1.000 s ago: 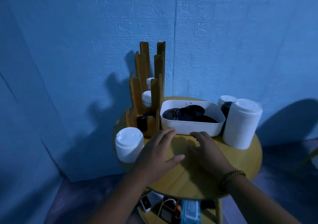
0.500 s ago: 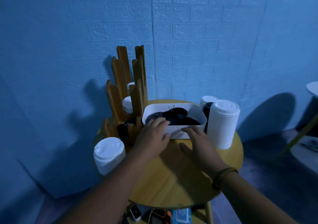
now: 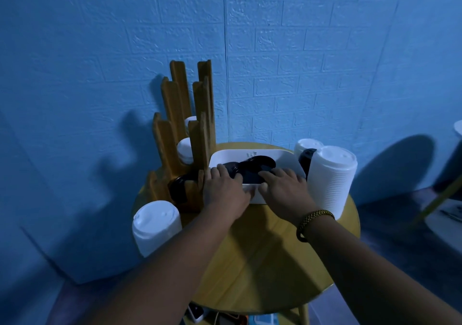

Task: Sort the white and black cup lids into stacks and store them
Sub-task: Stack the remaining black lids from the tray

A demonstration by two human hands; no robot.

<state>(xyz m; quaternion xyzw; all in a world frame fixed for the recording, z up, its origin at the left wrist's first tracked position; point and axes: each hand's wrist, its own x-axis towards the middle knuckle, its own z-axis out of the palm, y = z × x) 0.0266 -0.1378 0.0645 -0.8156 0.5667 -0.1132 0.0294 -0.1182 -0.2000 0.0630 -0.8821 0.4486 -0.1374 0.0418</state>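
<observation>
Black cup lids [image 3: 260, 171] lie in a loose heap inside the white bin [image 3: 287, 156], which sits toward the back of the round wooden table [image 3: 262, 262]. Through the head camera I see both hands at the bin's near wall. My left hand [image 3: 225, 191] has its fingers hooked over the rim at the left corner, thumb against the outside of the wall, so it holds the bin. My right hand [image 3: 285, 191] grips the same wall just beside it, fingers curled over the rim and touching the dark lids, thumb on the outer face. A braided bracelet [image 3: 313, 218] circles the right wrist.

Just left of the bin stands a stepped wooden rack [image 3: 172, 129]; its lowest slot holds black lids [image 3: 178, 187], and white lids [image 3: 185, 149] show in the slots above. A short white lid stack [image 3: 156, 224] stands at the table's front left edge. A tall white lid stack [image 3: 330, 179] stands right of the bin, with a smaller white stack [image 3: 303, 146] and a dark stack [image 3: 307, 159] behind it. The blue brick-patterned wall [image 3: 300, 62] is behind the table.
</observation>
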